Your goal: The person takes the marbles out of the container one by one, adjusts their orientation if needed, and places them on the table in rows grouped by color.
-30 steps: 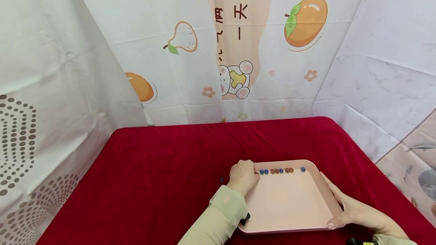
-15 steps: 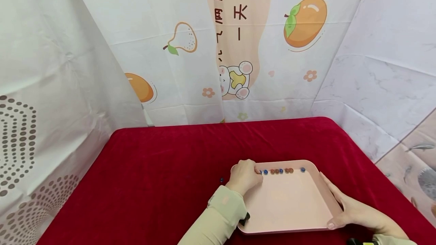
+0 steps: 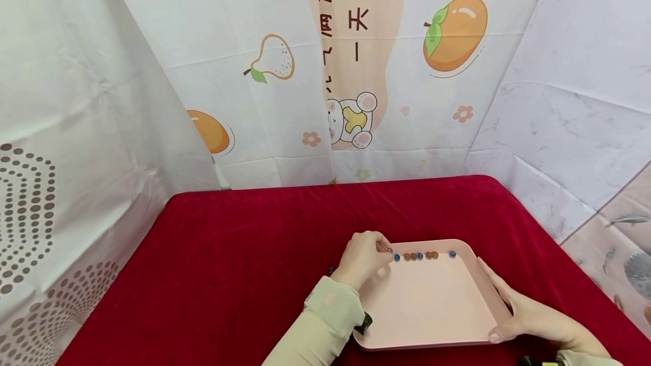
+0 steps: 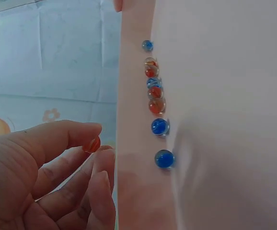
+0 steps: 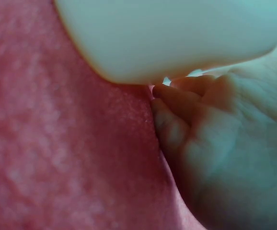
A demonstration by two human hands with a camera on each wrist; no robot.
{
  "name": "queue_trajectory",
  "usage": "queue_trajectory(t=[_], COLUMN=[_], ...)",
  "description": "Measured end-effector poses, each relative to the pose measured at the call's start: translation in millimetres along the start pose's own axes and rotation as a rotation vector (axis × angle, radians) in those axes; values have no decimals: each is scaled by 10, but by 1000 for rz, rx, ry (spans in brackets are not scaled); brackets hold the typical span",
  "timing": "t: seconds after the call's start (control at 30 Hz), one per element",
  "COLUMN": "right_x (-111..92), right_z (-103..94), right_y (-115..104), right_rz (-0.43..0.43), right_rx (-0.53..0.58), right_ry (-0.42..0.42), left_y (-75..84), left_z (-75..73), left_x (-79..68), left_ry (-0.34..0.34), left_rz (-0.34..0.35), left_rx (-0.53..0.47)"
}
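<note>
My left hand point(image 3: 362, 258) is over the far left corner of a pink tray point(image 3: 427, 304). Thumb and forefinger pinch an orange-red marble point(image 4: 92, 144), seen beside the tray's rim in the left wrist view. Inside, along the far wall, several glass marbles lie in a line: a blue marble point(image 4: 164, 158) nearest my hand, then another blue marble point(image 4: 160, 127), a red marble point(image 4: 156, 105) and more blue and red ones. My right hand point(image 3: 531, 312) grips the tray's right side near its front corner, thumb at the edge; its fingers point(image 5: 177, 103) curl against the tray's underside.
A dark blue marble point(image 3: 331, 269) lies on the red cloth point(image 3: 244, 275) just left of the tray, partly beside my left wrist. Printed white curtains point(image 3: 285, 106) hang behind the table and along both sides.
My left hand moved slightly right along the tray's far wall, then lifted up and back with the orange-red marble now visible in its pinch. My right hand and the tray stayed put.
</note>
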State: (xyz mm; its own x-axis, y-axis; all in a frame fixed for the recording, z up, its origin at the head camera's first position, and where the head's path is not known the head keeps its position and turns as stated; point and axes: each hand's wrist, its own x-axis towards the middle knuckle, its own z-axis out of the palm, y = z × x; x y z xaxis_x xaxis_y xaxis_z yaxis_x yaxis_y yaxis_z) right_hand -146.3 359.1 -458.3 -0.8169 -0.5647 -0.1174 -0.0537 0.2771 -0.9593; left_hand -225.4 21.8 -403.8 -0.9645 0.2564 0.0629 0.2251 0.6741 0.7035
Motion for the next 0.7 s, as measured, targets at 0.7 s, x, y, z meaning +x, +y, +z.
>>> queue_trajectory(t=[0.7], right_x=[-4], right_z=[-1], right_y=[26], right_rz=[-45], right_rx=[-62], right_ry=[10], left_y=[173], left_z=[-273], left_x=[-122], left_ry=[-4], left_rz=[86], left_rx=[-187])
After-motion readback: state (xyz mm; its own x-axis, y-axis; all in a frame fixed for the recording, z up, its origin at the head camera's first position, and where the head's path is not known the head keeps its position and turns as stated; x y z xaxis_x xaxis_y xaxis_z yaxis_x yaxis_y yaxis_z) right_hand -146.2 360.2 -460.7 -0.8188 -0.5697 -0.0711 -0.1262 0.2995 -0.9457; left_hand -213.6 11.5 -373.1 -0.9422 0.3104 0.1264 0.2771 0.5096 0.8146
